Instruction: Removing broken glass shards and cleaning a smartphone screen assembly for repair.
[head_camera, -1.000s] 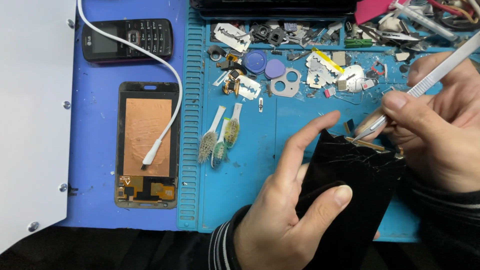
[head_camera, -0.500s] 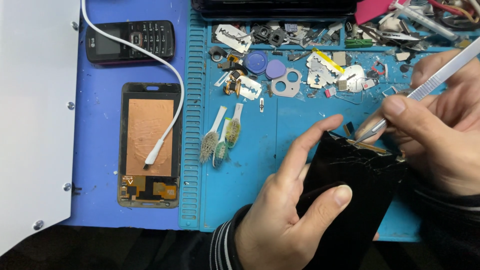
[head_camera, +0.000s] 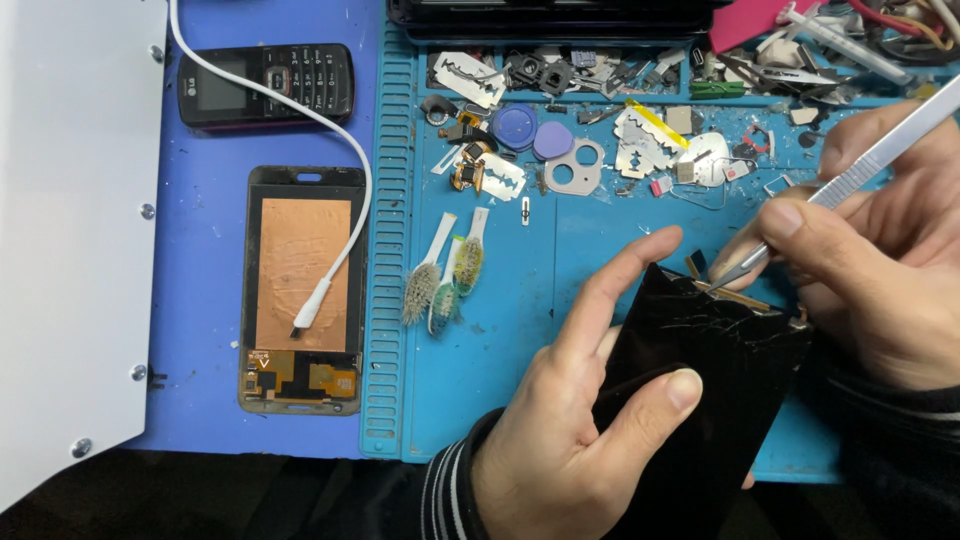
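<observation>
Black cracked screen gripped by left hand; right hand pinching tweezers. Thin, breakable: best held by edges.

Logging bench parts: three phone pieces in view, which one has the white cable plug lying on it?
The opened phone frame with the copper-coloured back plate, left on the blue mat. The keypad phone has only cable crossing it; the cracked black screen is in the hands.

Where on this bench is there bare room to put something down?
Bare mat shows between the worn brushes and the left hand. Another strip lies between the keypad phone and the opened phone frame. The top row of parts is crowded.
</observation>
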